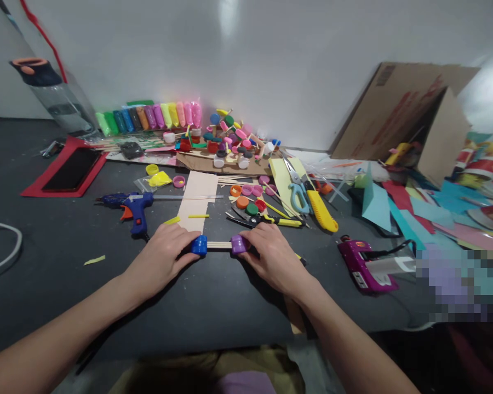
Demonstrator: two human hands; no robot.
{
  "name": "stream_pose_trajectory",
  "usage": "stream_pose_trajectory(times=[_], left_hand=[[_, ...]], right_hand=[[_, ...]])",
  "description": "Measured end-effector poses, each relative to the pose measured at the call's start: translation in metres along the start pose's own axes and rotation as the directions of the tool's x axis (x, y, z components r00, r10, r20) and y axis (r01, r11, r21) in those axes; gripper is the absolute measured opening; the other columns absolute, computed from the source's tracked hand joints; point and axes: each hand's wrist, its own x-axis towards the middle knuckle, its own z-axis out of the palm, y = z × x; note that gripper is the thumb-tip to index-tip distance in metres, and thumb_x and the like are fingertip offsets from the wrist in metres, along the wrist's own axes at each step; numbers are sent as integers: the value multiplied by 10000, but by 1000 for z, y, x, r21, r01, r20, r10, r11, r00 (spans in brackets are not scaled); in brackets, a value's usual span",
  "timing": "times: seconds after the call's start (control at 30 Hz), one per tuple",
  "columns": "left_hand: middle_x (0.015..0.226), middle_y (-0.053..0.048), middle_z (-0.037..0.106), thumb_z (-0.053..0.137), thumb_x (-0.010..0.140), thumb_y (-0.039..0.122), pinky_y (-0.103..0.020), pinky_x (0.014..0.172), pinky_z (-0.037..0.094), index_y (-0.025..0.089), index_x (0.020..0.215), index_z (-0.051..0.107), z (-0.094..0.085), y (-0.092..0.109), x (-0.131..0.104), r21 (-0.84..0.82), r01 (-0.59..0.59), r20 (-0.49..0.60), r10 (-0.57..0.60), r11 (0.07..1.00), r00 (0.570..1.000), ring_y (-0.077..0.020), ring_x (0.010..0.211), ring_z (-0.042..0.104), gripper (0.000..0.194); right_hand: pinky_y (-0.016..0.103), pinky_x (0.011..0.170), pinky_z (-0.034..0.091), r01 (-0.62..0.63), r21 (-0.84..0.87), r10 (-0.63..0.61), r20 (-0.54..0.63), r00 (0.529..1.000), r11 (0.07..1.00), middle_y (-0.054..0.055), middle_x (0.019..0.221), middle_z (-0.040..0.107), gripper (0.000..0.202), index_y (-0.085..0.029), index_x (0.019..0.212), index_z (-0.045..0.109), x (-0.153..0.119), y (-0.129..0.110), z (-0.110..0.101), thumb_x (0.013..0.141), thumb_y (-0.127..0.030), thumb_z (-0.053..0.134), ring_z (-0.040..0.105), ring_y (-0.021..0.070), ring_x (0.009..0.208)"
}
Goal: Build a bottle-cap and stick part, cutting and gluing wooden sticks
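Nearest the camera: the left forearm (66, 323) and right forearm (349, 339), both cut off by the frame edge. Olive cloth (271, 366) shows between them, partly lost in shadow.

Left hand (164, 251): narrow grip, thumb and fingertips pinching a blue end piece (199, 245). Right hand (273, 254): likewise narrow, pinching a purple end piece (239, 244).

Pale thin sticks (219, 245) run side by side, level, between the two pieces, mid-table (213, 306), in front of the black-and-yellow pliers (267, 220). Both pieces are glossy with rounded edges; each is partly covered by fingers. Exact stick count uncertain; stick ends not visible, joint unclear. Cannot tell whether the assembly touches the table.

Other obstructions: a tan strip (294, 317) partly covered by the right forearm. Blue glue gun (137, 208) left of centre, its cord passing behind the left hand. Pixelated patch (456, 284) at far right masks what lies there. White cable (14, 246) cut off at the left edge.
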Motion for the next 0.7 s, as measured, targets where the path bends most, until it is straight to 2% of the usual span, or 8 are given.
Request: stream_pose_trajectory(times=[0.7], left_hand=[[949,-87,695,576,934,307,-402,855,419,133,1156,605,-1,1,0,5,13,20,-13,1000,1000,-247,912,593,283]], right_hand=[[390,838,389,-1,-5,1,4,1000,1000,131,952,691,209,-130,1076,643,0,-2,-1,918,-260,600,543,259,903]])
